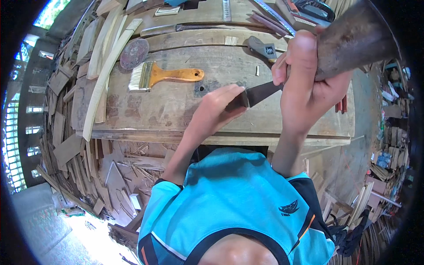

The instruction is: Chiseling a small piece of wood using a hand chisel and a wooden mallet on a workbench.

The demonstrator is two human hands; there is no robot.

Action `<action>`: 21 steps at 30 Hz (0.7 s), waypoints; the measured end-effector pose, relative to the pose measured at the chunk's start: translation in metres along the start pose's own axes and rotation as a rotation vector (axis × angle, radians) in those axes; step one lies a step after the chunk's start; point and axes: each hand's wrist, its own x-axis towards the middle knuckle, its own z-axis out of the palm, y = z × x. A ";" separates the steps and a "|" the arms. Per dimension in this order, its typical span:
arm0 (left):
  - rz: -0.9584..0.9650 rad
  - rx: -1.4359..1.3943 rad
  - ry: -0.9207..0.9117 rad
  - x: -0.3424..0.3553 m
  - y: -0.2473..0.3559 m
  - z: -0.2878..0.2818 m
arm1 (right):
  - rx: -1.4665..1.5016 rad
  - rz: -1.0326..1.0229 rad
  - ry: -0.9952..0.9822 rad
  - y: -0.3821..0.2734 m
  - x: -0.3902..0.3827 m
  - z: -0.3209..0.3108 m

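Note:
My right hand (304, 84) is wrapped round a tool that looks like a chisel, its thick dark wooden handle (357, 39) rising close to the camera at the upper right. Its flat dark blade (265, 92) points down and left. My left hand (216, 107) is closed round a small dark block (237, 102), whose kind I cannot make out. The blade's wide end, with a bright edge, meets this block, and both are above the wooden workbench (163, 106). To the left lies a paintbrush (176, 75) with a yellow-brown handle and pale bristles.
An adjustable wrench (263, 47) lies beyond my right hand. A round reddish disc (134, 54) and long wood strips (108, 79) are at the bench's left. A long-handled tool (160, 30) lies farther back. Scrap wood (66, 150) is piled at the left, with offcuts on the floor.

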 end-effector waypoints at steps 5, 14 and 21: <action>0.011 0.006 -0.012 0.002 0.000 -0.002 | 0.022 -0.020 -0.013 -0.001 -0.003 -0.001; 0.002 0.031 0.019 0.005 0.003 0.000 | -0.002 -0.234 -0.061 0.028 -0.004 -0.013; -0.074 0.072 0.070 -0.005 0.002 -0.009 | 0.197 -0.011 0.053 0.017 -0.004 -0.017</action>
